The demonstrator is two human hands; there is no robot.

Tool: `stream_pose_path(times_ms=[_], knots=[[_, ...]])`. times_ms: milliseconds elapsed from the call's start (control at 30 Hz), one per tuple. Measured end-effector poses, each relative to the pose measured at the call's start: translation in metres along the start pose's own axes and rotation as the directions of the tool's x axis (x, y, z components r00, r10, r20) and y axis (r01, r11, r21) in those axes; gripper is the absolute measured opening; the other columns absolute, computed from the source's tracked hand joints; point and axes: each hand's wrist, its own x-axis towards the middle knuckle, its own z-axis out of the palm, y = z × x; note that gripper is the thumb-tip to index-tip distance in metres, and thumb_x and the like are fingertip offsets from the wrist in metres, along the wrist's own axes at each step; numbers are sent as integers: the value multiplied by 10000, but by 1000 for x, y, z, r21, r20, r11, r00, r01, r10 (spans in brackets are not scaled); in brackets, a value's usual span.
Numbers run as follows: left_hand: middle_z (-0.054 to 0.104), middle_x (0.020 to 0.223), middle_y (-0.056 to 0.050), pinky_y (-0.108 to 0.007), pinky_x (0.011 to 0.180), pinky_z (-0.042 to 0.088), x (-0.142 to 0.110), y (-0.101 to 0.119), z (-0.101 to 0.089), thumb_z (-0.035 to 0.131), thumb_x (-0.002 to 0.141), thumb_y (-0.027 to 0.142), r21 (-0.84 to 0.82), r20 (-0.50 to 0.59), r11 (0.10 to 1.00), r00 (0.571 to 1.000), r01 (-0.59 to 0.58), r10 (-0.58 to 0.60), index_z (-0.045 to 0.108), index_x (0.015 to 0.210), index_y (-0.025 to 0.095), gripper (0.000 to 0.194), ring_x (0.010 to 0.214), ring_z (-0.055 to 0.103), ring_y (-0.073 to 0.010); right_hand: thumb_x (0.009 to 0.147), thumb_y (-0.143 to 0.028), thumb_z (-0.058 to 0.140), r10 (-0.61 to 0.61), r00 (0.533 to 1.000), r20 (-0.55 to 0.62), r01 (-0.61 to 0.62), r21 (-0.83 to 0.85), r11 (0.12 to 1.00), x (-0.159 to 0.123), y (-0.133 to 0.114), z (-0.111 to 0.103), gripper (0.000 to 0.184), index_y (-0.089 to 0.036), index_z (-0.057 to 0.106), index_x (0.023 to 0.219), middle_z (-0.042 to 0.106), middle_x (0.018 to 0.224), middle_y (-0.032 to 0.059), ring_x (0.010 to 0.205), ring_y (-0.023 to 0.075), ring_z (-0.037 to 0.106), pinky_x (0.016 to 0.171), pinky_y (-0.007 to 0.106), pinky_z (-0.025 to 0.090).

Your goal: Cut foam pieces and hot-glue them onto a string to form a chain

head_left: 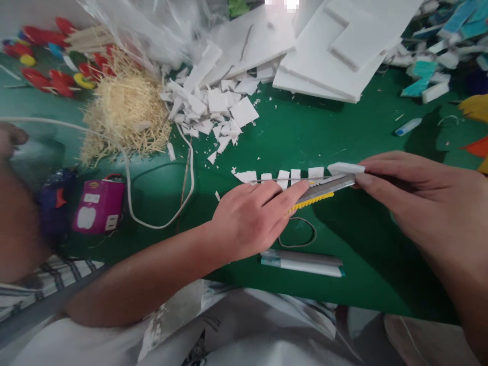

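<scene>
My left hand (pixel 255 216) is closed around a yellow box cutter (pixel 314 201), whose metal blade points right. Between the thumb and fingers of my right hand (pixel 423 198) is a small white foam piece (pixel 345 168). The blade's tip reaches my right thumb, just below the foam piece; whether it touches either is unclear. Several small foam blocks (pixel 295 175) lie in a row on the green table (pixel 366 254), along a thin stick partly hidden by my left hand. Below the cutter rests a loop of cord (pixel 297 244).
Foam scraps (pixel 217 104) and white foam sheets (pixel 331 61) lie at the back. A heap of thin straw-like sticks (pixel 125 112), a white cable (pixel 129 198) and a purple box (pixel 99 206) are to the left. Another person's arm (pixel 19 213) is at the left edge.
</scene>
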Motion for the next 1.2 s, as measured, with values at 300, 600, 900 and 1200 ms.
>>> stream_pose_path(times_ms=[300, 600, 900, 1200], knots=[[736, 903, -8, -289, 603, 513, 0, 0, 1, 449, 1062, 214, -2, 8, 1000, 1000, 5, -5, 618, 1354, 138, 345, 713, 663, -141, 820, -370, 739, 7, 1000, 0, -7, -25, 1000, 0, 1, -1, 76, -352, 813, 815, 806, 906, -67, 770, 134, 733, 633, 264, 557], [744, 920, -14, -248, 640, 529, 0, 1, 0, 448, 1059, 217, -15, 32, 1000, 999, 25, -24, 614, 1373, 161, 360, 734, 669, -119, 746, -405, 792, 181, 983, 30, -183, 107, 977, 2, -3, 4, 94, -323, 824, 778, 778, 762, -25, 689, 173, 716, 661, 326, 616], [738, 899, -7, -281, 615, 515, 0, 0, 1, 487, 1037, 190, -20, 12, 1000, 1000, 11, -11, 629, 1349, 140, 347, 714, 663, -140, 828, -483, 715, -40, 998, -41, 37, -86, 996, 2, 5, 2, 179, -341, 822, 807, 801, 857, -24, 757, 185, 748, 625, 305, 582], [747, 905, -2, -262, 626, 508, 1, -2, 2, 473, 1041, 194, -25, -10, 1000, 1000, 1, -2, 625, 1343, 142, 342, 717, 671, -122, 730, -474, 799, 149, 988, -51, -150, -21, 988, 3, -2, 3, 201, -291, 841, 800, 734, 636, 3, 581, 168, 676, 578, 311, 593]])
